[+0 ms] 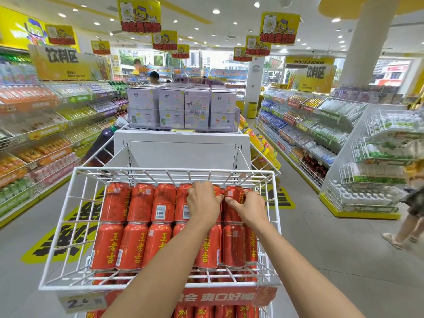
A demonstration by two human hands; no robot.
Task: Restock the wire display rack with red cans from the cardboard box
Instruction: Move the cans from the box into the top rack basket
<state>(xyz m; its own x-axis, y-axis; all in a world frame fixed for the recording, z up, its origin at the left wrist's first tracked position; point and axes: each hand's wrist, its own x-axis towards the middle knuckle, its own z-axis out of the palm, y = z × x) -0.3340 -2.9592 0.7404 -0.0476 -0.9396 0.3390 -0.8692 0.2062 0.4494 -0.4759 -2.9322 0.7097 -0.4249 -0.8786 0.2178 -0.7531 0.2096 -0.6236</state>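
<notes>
Stock: red cans (137,244), two lying rows in wire display rack (137,168). Left hand (204,203), right hand (249,207): each grip curled on back-row red cans, right end. Cardboard box unseen. Risk: tight fit; forced can may dent, or shove neighbours askew.

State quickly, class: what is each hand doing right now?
Left hand: curled round a back-row red can.
Right hand: grips the neighbouring red can.

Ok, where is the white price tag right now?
In the head view, the white price tag hangs at the lower left, under the white wire basket's front rim, left of the red promotional strip.
</notes>
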